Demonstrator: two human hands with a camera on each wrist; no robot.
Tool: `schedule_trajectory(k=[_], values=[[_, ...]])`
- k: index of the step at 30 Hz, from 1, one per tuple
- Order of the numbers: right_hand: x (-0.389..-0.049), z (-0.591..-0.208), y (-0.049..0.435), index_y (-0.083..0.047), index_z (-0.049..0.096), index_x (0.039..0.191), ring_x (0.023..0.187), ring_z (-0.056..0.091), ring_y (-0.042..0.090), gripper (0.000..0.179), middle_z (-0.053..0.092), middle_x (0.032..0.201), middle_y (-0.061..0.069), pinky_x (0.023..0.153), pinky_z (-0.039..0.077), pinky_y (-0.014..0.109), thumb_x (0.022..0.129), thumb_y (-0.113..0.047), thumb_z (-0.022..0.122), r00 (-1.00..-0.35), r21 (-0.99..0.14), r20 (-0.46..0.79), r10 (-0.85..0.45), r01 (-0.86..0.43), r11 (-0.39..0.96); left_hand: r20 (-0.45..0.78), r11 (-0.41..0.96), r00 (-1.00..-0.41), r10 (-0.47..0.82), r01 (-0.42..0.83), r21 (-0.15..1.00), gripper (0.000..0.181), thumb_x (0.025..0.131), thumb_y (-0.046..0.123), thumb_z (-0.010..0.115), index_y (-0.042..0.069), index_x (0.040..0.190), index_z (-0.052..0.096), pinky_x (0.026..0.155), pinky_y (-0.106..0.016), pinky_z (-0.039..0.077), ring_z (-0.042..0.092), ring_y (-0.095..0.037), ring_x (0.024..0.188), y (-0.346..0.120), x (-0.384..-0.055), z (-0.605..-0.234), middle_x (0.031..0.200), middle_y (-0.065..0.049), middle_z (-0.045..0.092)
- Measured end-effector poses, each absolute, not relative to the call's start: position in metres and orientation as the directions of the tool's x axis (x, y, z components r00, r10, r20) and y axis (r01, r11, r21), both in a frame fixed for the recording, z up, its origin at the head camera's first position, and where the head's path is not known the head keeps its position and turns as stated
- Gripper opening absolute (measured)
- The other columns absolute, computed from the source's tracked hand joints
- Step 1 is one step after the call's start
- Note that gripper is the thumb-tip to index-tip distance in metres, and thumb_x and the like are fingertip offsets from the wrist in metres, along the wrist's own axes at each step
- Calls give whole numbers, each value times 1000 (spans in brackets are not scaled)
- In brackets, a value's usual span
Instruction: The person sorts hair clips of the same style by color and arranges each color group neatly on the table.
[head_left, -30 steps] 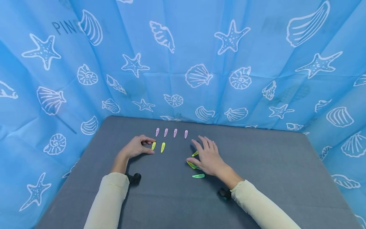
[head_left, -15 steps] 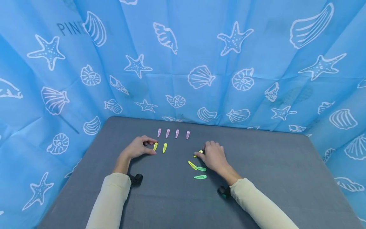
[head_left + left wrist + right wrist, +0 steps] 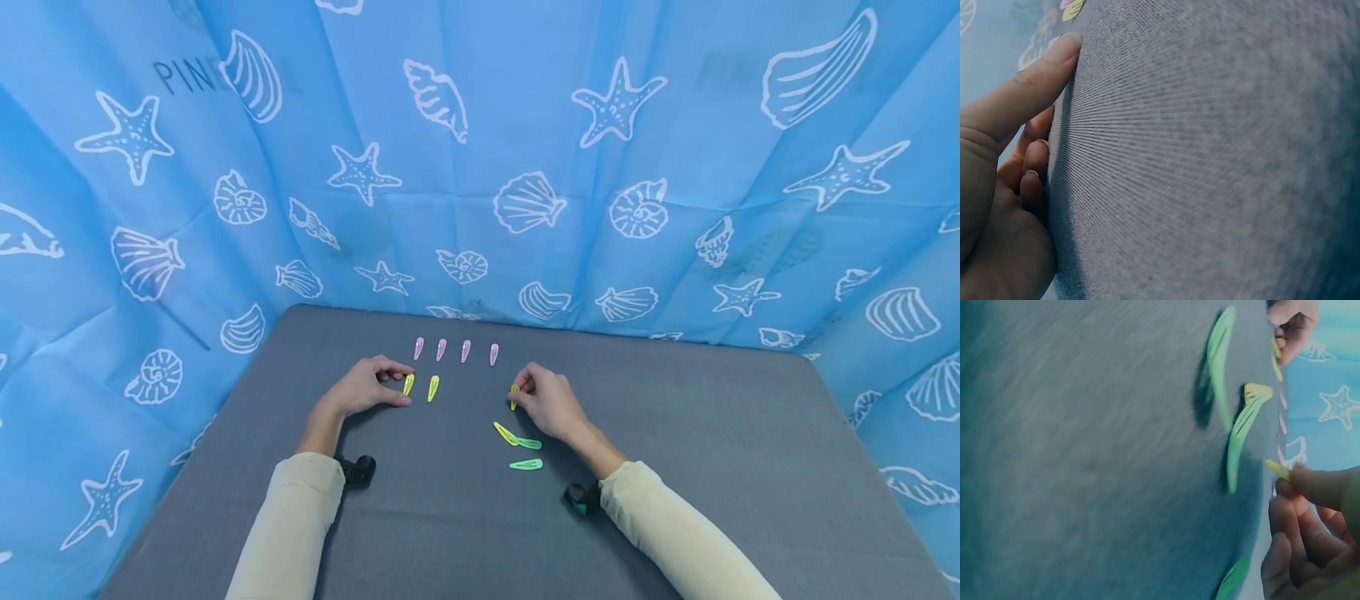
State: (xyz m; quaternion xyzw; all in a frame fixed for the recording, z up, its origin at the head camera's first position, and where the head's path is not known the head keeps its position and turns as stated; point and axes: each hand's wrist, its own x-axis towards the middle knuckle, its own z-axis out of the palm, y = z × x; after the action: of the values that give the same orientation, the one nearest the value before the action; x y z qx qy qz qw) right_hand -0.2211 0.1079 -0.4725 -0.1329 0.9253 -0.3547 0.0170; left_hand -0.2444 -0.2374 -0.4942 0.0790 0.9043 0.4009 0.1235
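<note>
My left hand holds a yellow snap hair clip at the table, thumb at its near end and a fingertip at its far end. In the left wrist view the thumb hides that clip. A second yellow clip lies just to its right. Between thumb and fingers my right hand pinches another yellow hair clip, upright in the head view. Nearer to me, one yellow clip overlaps a green clip, and another green clip lies below them.
Several pink clips form a row farther back on the grey table. One more green clip lies by the right wrist. A blue curtain with shell prints hangs behind the table.
My right hand has picked up a yellow clip from beside the loose pile, turned it upright and moved slightly left. The left hand stays at its clip.
</note>
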Motion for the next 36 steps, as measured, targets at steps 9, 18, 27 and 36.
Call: schedule_trajectory(k=[9, 18, 27, 36], values=[[-230, -469, 81, -10, 69, 97, 65, 55, 9, 9, 69, 78, 2, 59, 42, 24, 92, -14, 76, -955, -746, 41, -294, -225, 627, -164, 671, -959, 233, 36, 740, 50, 80, 30, 89, 20, 126, 73, 89, -36, 41, 51, -22, 102, -238, -244, -494, 113, -5, 61], [-238, -467, 39, -11, 71, 98, 65, 59, 9, 10, 73, 80, 3, 60, 44, 25, 91, -15, 77, -957, -755, 34, -289, -215, 620, -161, 673, -958, 239, 45, 738, 50, 80, 30, 89, 20, 126, 73, 88, -36, 42, 51, -22, 101, -237, -245, -494, 112, -5, 61], [-241, -473, 22, -12, 71, 95, 67, 56, 13, 8, 68, 80, 0, 61, 40, 30, 92, -16, 77, -955, -642, 93, -282, -273, 716, -159, 665, -960, 229, 35, 746, 50, 79, 28, 89, 19, 125, 73, 87, -35, 41, 50, -21, 100, -233, -244, -493, 110, -5, 60], [-244, -476, 20, -11, 69, 100, 72, 57, 15, 13, 65, 84, 2, 65, 43, 33, 94, -21, 74, -965, -600, -11, -261, -202, 774, -159, 665, -962, 224, 31, 746, 49, 79, 28, 89, 19, 125, 73, 87, -36, 41, 50, -21, 100, -234, -244, -495, 110, -5, 60]])
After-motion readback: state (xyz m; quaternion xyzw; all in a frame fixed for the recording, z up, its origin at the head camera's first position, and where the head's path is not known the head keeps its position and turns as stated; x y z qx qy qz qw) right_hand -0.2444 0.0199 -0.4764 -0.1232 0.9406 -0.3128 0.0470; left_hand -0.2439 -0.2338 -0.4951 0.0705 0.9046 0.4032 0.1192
